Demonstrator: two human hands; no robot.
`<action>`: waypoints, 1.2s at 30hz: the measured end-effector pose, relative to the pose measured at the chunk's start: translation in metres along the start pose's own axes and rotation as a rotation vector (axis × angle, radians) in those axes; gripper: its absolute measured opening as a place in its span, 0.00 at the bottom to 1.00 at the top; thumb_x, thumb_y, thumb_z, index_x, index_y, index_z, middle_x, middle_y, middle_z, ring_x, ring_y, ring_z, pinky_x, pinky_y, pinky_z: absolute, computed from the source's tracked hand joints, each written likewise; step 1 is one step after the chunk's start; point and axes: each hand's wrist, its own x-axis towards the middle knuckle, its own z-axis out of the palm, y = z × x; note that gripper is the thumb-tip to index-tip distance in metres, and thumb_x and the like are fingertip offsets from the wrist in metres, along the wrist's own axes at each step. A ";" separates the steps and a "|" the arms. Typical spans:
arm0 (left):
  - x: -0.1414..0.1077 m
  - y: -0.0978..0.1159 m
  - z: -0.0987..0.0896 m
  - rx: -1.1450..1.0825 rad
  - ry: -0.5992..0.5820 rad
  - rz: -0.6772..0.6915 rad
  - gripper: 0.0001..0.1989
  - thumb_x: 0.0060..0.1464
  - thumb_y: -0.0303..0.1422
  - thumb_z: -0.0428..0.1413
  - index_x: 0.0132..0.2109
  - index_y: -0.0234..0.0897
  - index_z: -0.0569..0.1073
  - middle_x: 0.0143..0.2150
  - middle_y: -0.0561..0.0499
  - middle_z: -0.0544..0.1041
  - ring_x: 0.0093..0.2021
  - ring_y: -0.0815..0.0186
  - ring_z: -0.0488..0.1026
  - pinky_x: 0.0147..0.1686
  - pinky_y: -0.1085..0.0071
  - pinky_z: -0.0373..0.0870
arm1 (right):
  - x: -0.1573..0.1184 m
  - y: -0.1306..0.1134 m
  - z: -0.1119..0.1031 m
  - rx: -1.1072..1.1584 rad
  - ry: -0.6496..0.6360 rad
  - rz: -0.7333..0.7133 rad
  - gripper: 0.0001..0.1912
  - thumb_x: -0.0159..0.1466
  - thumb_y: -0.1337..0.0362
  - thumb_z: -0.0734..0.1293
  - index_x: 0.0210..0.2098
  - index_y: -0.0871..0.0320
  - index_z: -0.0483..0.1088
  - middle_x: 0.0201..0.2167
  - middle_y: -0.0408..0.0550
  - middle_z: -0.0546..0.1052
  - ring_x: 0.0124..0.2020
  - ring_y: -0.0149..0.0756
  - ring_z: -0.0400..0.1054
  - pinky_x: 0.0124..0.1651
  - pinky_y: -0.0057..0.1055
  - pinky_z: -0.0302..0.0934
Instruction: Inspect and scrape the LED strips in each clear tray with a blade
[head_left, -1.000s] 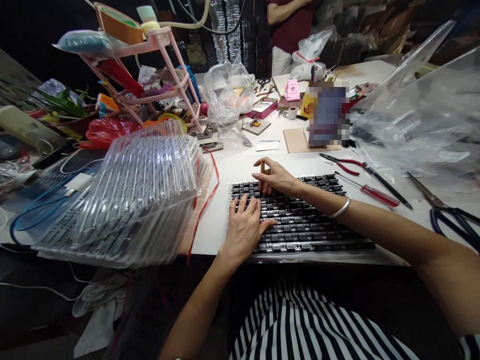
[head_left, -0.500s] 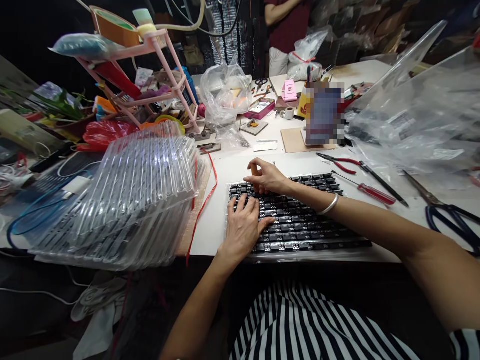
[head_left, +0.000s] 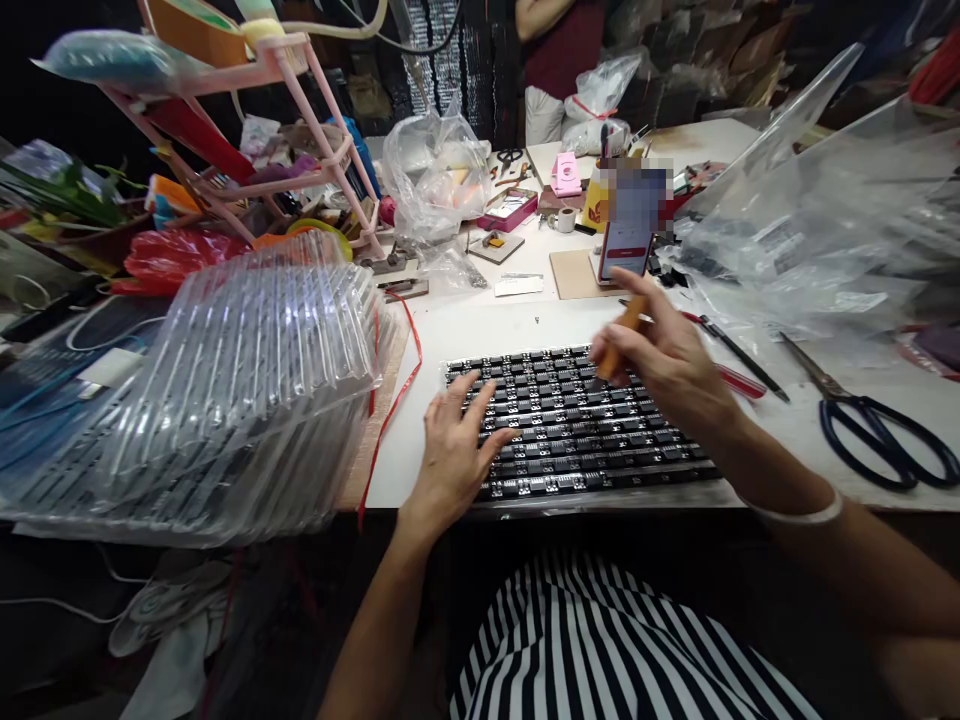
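My left hand (head_left: pixel 448 458) lies open, fingers spread, on the left side of the tray (head_left: pixel 540 418) of black parts at the table's near edge. My right hand (head_left: pixel 670 362) grips the orange tool (head_left: pixel 624 338) over the tray's far right part, with the phone (head_left: pixel 628 245) beyond, scissors (head_left: pixel 844 398) right and clear trays (head_left: pixel 255 345) left.

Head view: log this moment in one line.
left hand: on black strips | right hand: holding orange tool over them | scissors: right of black strips
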 end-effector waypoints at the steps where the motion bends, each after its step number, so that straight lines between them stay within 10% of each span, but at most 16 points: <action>1: -0.007 -0.004 -0.006 -0.030 0.045 -0.018 0.26 0.62 0.44 0.48 0.62 0.36 0.62 0.63 0.39 0.63 0.64 0.56 0.59 0.62 0.52 0.56 | -0.017 0.002 -0.014 -0.006 0.100 -0.014 0.30 0.63 0.58 0.63 0.63 0.49 0.53 0.29 0.45 0.74 0.23 0.32 0.66 0.21 0.29 0.62; 9: -0.086 -0.024 -0.014 -0.063 0.036 -0.152 0.32 0.59 0.44 0.52 0.66 0.40 0.54 0.63 0.41 0.65 0.64 0.57 0.61 0.61 0.56 0.60 | -0.100 0.064 -0.103 -0.069 0.749 0.099 0.30 0.48 0.56 0.72 0.49 0.47 0.62 0.23 0.47 0.75 0.27 0.47 0.74 0.20 0.36 0.61; 17: -0.099 -0.013 0.016 0.150 0.063 -0.100 0.47 0.53 0.45 0.57 0.69 0.37 0.40 0.65 0.36 0.60 0.67 0.52 0.54 0.63 0.49 0.55 | -0.106 0.080 -0.084 -0.165 0.750 0.065 0.26 0.49 0.55 0.73 0.47 0.48 0.65 0.23 0.45 0.72 0.16 0.43 0.68 0.16 0.42 0.65; 36: -0.081 -0.036 -0.001 -0.045 -0.007 -0.179 0.44 0.51 0.51 0.57 0.69 0.42 0.48 0.66 0.39 0.61 0.65 0.49 0.57 0.62 0.48 0.57 | -0.086 0.081 -0.074 -0.019 0.674 0.153 0.26 0.51 0.56 0.71 0.45 0.52 0.57 0.22 0.40 0.71 0.15 0.36 0.67 0.15 0.30 0.61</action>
